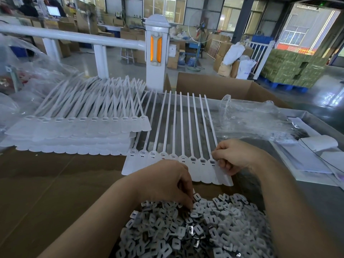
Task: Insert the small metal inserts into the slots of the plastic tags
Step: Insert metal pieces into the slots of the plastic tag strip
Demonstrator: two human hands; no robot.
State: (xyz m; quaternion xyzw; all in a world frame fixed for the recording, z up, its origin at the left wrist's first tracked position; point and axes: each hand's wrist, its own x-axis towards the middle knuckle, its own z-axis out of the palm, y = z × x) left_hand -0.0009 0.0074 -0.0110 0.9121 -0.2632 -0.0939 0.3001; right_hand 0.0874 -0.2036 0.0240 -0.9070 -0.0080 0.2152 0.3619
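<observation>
Two bare hands in view: left hand (165,181) down in the heap, right hand (236,157) at the end of the row

One joined row of plastic tags (173,164) lying flat in front, nine slotted heads countable, the tenth edge partly hidden under the right hand

One stack of tag rows (78,131) at the left, eleven heads countable along its top layer, layers beneath too merged to count

One heap of small metal inserts (197,229), far too many and too overlapped to count

One open cardboard box (214,86) behind

One crumpled clear plastic bag (247,118) at the right
</observation>
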